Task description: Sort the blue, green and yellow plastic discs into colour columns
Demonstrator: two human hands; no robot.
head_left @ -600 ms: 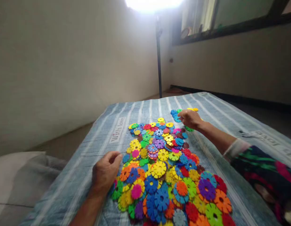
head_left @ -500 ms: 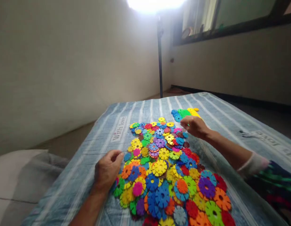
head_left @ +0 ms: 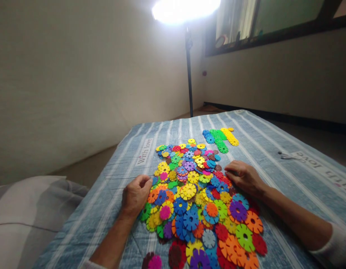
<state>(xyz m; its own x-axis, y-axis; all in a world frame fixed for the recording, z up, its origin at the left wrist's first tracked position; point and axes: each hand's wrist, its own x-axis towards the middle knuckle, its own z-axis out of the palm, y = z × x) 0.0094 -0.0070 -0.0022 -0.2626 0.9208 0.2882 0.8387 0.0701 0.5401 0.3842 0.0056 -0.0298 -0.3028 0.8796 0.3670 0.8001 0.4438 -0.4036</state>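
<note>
A spread pile of flower-shaped, notched plastic discs [head_left: 189,190] in many colours lies across the middle of the cloth. At its left edge rests my left hand [head_left: 137,195], fingers curled in and thumb against the forefinger, with nothing visible between them. My right hand [head_left: 245,178] is at the pile's right edge, beside red discs; its fingers are bent together, and their tips are partly hidden, so I cannot make out anything in them. Beyond that hand, apart from the pile, discs lie in overlapping groups by colour: blue discs [head_left: 208,137], green discs [head_left: 221,145] and yellow discs [head_left: 231,137].
A blue striped cloth [head_left: 119,149] with printed lettering covers the surface. Behind its far edge stands a bright lamp on a dark pole [head_left: 189,74]. Grey-white fabric [head_left: 30,216] lies at the lower left. Walls and a window [head_left: 273,18] are behind.
My right hand has come back from the green discs to the pile's right edge, uncovering the green group. My left hand stays beside the pile's left edge; the view has shifted slightly.
</note>
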